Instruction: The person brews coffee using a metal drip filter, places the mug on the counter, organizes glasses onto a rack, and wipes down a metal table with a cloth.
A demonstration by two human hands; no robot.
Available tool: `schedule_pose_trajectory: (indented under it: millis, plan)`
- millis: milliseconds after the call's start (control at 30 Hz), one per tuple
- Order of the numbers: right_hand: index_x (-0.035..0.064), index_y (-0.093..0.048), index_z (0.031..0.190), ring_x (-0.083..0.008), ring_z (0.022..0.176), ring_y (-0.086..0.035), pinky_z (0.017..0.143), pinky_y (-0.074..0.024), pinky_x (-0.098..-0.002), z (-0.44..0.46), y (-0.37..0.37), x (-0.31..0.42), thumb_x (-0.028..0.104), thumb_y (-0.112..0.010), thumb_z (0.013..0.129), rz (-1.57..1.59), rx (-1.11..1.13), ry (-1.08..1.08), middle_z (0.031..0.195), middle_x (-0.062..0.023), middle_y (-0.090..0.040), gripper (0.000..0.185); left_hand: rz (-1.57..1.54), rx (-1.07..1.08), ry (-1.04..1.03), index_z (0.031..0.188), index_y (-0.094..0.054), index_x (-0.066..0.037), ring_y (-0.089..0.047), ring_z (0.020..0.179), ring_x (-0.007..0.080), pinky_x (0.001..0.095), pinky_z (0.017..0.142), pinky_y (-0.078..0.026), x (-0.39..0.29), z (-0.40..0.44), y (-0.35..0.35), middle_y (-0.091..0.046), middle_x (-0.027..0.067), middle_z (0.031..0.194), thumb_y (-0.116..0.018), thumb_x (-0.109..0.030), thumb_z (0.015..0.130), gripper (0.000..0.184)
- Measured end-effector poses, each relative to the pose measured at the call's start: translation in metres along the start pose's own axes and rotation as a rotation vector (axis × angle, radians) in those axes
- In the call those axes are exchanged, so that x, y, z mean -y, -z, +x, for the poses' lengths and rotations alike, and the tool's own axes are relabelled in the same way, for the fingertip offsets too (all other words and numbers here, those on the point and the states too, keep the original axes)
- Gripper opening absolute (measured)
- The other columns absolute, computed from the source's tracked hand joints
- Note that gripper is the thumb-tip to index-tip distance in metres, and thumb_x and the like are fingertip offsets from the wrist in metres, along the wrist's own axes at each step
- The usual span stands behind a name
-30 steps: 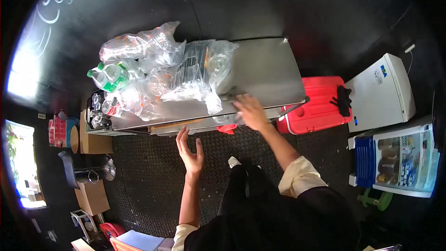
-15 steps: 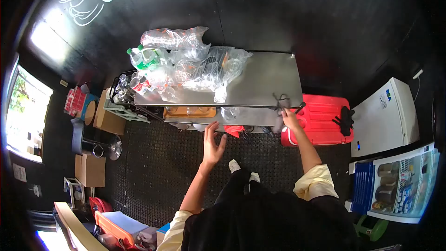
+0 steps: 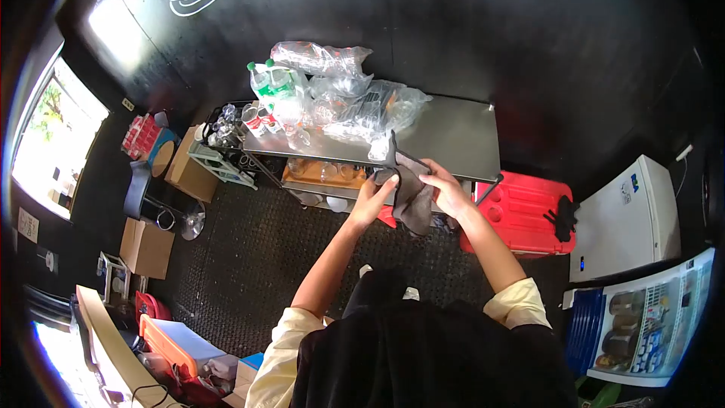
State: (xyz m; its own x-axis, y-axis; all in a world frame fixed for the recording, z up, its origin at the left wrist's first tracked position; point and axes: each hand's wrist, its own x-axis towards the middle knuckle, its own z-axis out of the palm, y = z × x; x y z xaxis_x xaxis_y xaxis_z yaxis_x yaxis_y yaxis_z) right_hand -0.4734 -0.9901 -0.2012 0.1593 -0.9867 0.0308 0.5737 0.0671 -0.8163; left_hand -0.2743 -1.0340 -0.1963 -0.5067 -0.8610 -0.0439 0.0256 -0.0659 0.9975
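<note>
A dark grey cloth hangs in loose folds between my two hands, in front of the metal shelf's near edge. My left hand pinches its left side, thumb on top. On the other side, my right hand has its fingers closed on the cloth's upper right part. Behind the cloth is the steel shelf top, with clear plastic bags of cups and two green-capped bottles on its left half. An orange tray with glasses sits on the level below.
To the right of the shelf lies a red cooler with black gloves on it. Further right stand a white freezer and an open-shelved fridge. Cardboard boxes and a bar stool are on the left.
My right hand has brought the grey cloth from the shelf's right end toward the middle. My left hand, open and bare before, has risen and taken hold of it. The view has shifted.
</note>
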Motion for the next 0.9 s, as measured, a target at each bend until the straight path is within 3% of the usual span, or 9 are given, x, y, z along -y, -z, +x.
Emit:
schedule_pose_trajectory:
  millis: [67, 267, 400, 467, 533, 600, 733, 867, 900]
  plan:
    - [0.0038, -0.054, 0.114, -0.0102, 0.097, -0.056, 0.088, -0.0421, -0.0267, 0.009, -0.012, -0.001, 0.01, -0.058, 0.09, -0.142, 0.003, 0.011, 0.105, -0.002, -0.06, 0.025, -0.08, -0.057, -0.176, 0.112, -0.053, -0.001, -0.052, 0.086, 0.006, 0.0208, 0.078, -0.043, 0.008, 0.014, 0.014, -0.058, -0.0011, 0.093, -0.061, -0.01, 0.091, 0.024]
    - [0.0047, -0.06, 0.096, -0.0048, 0.089, -0.054, 0.081, -0.0407, -0.0219, 0.048, -0.03, 0.005, 0.013, -0.064, 0.088, -0.385, -0.201, 0.182, 0.093, 0.0038, -0.06, 0.012, -0.185, -0.03, -0.356, 0.111, -0.053, -0.002, -0.053, 0.088, 0.0056, 0.0202, 0.079, -0.043, -0.026, 0.021, 0.064, -0.057, -0.0008, 0.096, -0.055, 0.0, 0.09, 0.021]
    - [0.0022, -0.056, 0.111, -0.0097, 0.096, -0.057, 0.087, -0.0447, -0.0273, 0.086, -0.069, 0.002, 0.007, -0.07, 0.082, -0.466, -0.088, 0.29, 0.104, -0.0009, -0.061, 0.032, -0.033, -0.025, -0.44, 0.112, -0.052, -0.001, -0.056, 0.09, 0.007, 0.0234, 0.078, -0.047, -0.048, 0.034, 0.105, -0.058, 0.0021, 0.099, -0.058, 0.002, 0.085, 0.027]
    - [0.0004, -0.046, 0.125, -0.013, 0.107, -0.055, 0.092, -0.0455, -0.0307, 0.103, -0.09, -0.007, 0.007, -0.077, 0.077, -0.634, 0.019, 0.157, 0.113, -0.0048, -0.058, 0.058, 0.095, -0.001, -0.345, 0.113, -0.05, 0.001, -0.054, 0.098, 0.01, 0.0251, 0.086, -0.044, -0.067, 0.034, 0.119, -0.058, 0.0057, 0.103, -0.055, 0.006, 0.084, 0.03]
    - [0.0, -0.047, 0.125, -0.0102, 0.101, -0.055, 0.089, -0.0463, -0.0289, 0.123, -0.118, -0.019, 0.007, -0.077, 0.078, -0.9, 0.025, 0.41, 0.108, -0.0024, -0.058, 0.056, 0.156, 0.005, -0.387, 0.115, -0.049, 0.001, -0.055, 0.1, 0.0107, 0.0256, 0.087, -0.045, -0.073, 0.037, 0.138, -0.059, 0.007, 0.103, -0.057, 0.006, 0.082, 0.034]
    - [0.0005, -0.052, 0.12, -0.0079, 0.098, -0.053, 0.087, -0.0459, -0.0272, 0.148, -0.117, -0.04, 0.006, -0.074, 0.081, -0.777, -0.006, 0.363, 0.102, -0.0006, -0.058, 0.045, 0.164, 0.054, -0.332, 0.116, -0.049, 0.002, -0.057, 0.1, 0.0118, 0.0266, 0.086, -0.047, -0.076, 0.039, 0.16, -0.06, 0.0076, 0.103, -0.059, 0.005, 0.084, 0.034]
    - [-0.0005, -0.056, 0.114, -0.0093, 0.097, -0.056, 0.083, -0.0463, -0.0252, 0.177, -0.122, -0.047, 0.001, -0.071, 0.079, -1.043, -0.021, 0.431, 0.105, -0.0042, -0.062, 0.039, 0.105, -0.005, -0.337, 0.116, -0.049, 0.001, -0.06, 0.095, 0.0114, 0.0251, 0.081, -0.049, -0.05, 0.051, 0.215, -0.061, 0.006, 0.1, -0.059, 0.004, 0.087, 0.031]
    - [0.0008, -0.055, 0.115, -0.0087, 0.099, -0.056, 0.08, -0.0491, -0.0234, 0.197, -0.127, -0.045, -0.005, -0.065, 0.081, -0.875, -0.032, 0.264, 0.102, -0.0023, -0.06, 0.037, 0.021, 0.047, -0.21, 0.117, -0.049, 0.001, -0.06, 0.093, 0.0108, 0.0242, 0.079, -0.05, -0.044, 0.068, 0.247, -0.06, 0.0044, 0.096, -0.063, 0.003, 0.084, 0.035]
    - [0.001, -0.054, 0.116, -0.0087, 0.098, -0.057, 0.08, -0.0494, -0.0238, 0.202, -0.124, -0.045, -0.005, -0.064, 0.081, -0.84, -0.042, 0.225, 0.102, -0.002, -0.06, 0.037, 0.157, 0.049, -0.29, 0.116, -0.049, 0.001, -0.059, 0.092, 0.0118, 0.026, 0.076, -0.052, -0.05, 0.072, 0.249, -0.059, 0.0037, 0.094, -0.069, -0.001, 0.081, 0.04]
